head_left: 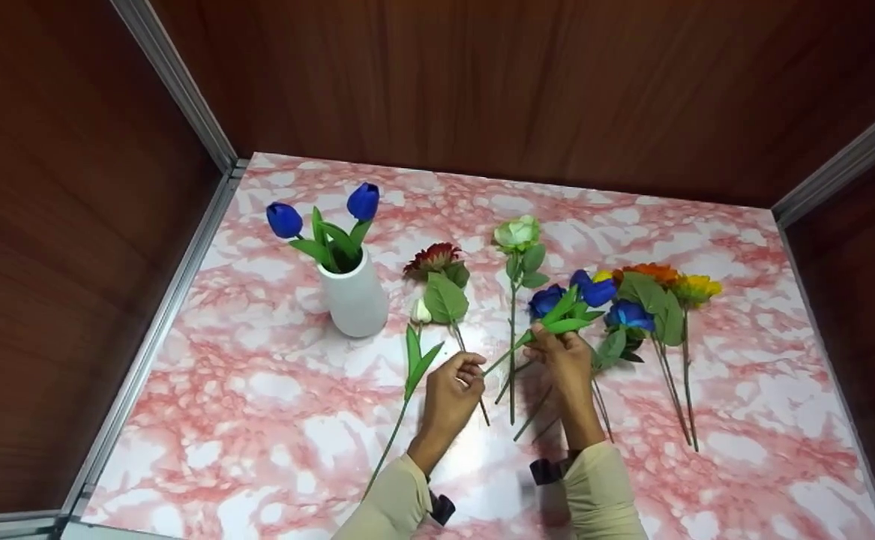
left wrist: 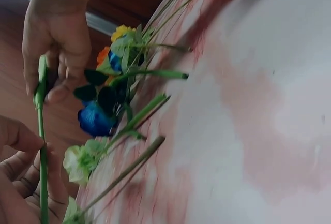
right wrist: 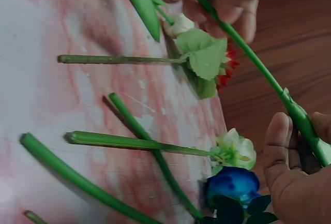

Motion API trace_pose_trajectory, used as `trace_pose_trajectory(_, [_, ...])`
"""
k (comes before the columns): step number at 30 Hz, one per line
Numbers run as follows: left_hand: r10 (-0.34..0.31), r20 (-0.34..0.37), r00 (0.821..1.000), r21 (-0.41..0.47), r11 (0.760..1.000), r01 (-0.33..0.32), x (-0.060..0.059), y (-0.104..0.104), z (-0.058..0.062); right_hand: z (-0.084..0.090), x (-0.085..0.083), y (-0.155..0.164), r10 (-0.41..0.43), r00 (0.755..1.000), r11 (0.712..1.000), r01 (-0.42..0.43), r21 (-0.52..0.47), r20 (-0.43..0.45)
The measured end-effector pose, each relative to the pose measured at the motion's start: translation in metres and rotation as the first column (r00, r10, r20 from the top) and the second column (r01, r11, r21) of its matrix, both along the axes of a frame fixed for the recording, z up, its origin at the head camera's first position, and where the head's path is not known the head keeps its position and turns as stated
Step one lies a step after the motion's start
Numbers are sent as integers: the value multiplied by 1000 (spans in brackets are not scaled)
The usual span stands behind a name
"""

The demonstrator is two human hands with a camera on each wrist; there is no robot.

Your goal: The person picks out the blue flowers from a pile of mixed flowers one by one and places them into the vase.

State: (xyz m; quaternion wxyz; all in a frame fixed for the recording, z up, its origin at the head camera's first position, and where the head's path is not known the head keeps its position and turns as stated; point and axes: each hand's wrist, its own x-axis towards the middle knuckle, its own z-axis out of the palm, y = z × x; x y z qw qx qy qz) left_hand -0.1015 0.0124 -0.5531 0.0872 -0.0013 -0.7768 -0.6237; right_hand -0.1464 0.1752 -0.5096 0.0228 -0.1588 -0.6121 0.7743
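blue flower stem (head_left: 508, 352) is held above the table between both hands, near the middle of the row of flowers. the left hand (head_left: 448, 394) pinches its lower end with curled fingers, and the right hand (head_left: 568, 360) grips it higher, just under the leaves and the blue bloom (head_left: 546, 300). in front of the hands the pink marble table (head_left: 272, 435) has open room down to the near edge. beside the hands lie a white bud (head_left: 421, 311), a red flower (head_left: 433, 259), a pale green rose (head_left: 517, 234) and, on the right, an orange and yellow bunch (head_left: 666, 281). further back on the left stands a white vase (head_left: 353, 296), upright, with two blue tulips (head_left: 362, 201) in it. brown wooden walls (head_left: 482, 82) close the far side and both side edges.
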Motion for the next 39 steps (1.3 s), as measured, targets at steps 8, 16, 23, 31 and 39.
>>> trace_pose_trajectory(8, [36,-53,998,-42,998,-38,-4,-22,0,-13,-13,12,33,988,995,-48,-93,-151])
trace_pose_trajectory(16, [29,-73,997,80,997,-23,-5,-44,-3,-8,-21,20,-15,972,986,-24,-164,-235])
trace_pose_trajectory(23, [153,-58,987,109,983,-146,-1,-63,24,53,-6,10,-123,981,978,95,-183,-147])
trace_pose_trajectory(31, [438,42,898,45,897,-439,-14,-87,-5,80,-3,8,-191,956,903,82,-423,-223])
trace_pose_trajectory(39, [674,20,739,-3,739,-674,-20,-100,-6,107,2,-4,-146,908,850,-88,-519,-394])
